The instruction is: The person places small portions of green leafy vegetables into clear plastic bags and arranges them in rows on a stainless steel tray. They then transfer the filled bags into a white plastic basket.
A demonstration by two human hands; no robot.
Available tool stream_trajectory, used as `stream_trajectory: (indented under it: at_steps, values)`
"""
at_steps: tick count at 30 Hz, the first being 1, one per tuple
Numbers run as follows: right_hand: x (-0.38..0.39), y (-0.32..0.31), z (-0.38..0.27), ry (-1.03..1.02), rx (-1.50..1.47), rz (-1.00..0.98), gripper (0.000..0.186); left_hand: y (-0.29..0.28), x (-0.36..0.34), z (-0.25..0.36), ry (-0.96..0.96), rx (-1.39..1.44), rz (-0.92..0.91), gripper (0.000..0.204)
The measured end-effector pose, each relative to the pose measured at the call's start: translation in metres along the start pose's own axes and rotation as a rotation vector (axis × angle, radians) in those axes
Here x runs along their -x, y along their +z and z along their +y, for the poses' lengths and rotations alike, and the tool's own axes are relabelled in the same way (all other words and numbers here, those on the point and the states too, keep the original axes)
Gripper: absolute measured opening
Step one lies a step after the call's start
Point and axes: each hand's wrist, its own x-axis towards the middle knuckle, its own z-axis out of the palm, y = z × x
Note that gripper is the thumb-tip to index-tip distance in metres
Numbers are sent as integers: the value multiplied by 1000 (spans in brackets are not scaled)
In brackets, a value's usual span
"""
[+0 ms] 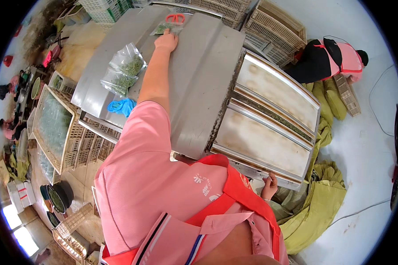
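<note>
Stretched far over the grey metal tabletop point(203, 79), my left hand point(166, 40) touches a clear plastic bag point(160, 29) of small green pieces with an extended index finger. Its other fingers are partly bent. Red-handled scissors point(175, 18) lie just beyond, by the bag. Nearer along my arm are two more clear bags, one point(132, 67) above the other point(120, 84), both partly filled with green pieces. A crumpled blue glove point(122, 107) lies below them. My right hand point(269, 187) is closed, fingers curled up at the near edge of a metal-framed pale panel point(261, 139); what they grip is hidden.
A second pale panel point(274, 84) lies beyond a strip of green bits. Stacked crates stand at the back point(276, 26) and left point(77, 141). Yellow-green sacks point(316, 207) lie at right. A person in pink point(336, 57) bends over near the wall.
</note>
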Motion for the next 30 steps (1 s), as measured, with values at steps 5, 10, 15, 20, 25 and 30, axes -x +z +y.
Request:
stream_trajectory:
  at_steps: [5, 10, 15, 20, 25, 30]
  values:
    - [6, 11, -12, 70, -45, -30, 24, 3, -8, 0, 18, 344, 287, 39]
    - [-19, 55, -43, 65, -64, -259, 23, -35, 36, 30, 61, 1103, 311, 29]
    - [-56, 114, -101, 338, -284, -599, 27, -48, 167, 121, 224, 1512, -97, 16]
    - [-95, 120, -113, 827, -641, -936, 39, -1, 308, 191, 264, 1146, -519, 13]
    - [-100, 93, -53, 955, -435, -811, 41, 58, 391, 195, 299, 1206, -696, 12]
    - [-88, 82, -53, 1008, -460, -957, 30, 54, 432, 171, 49, 1246, -736, 19]
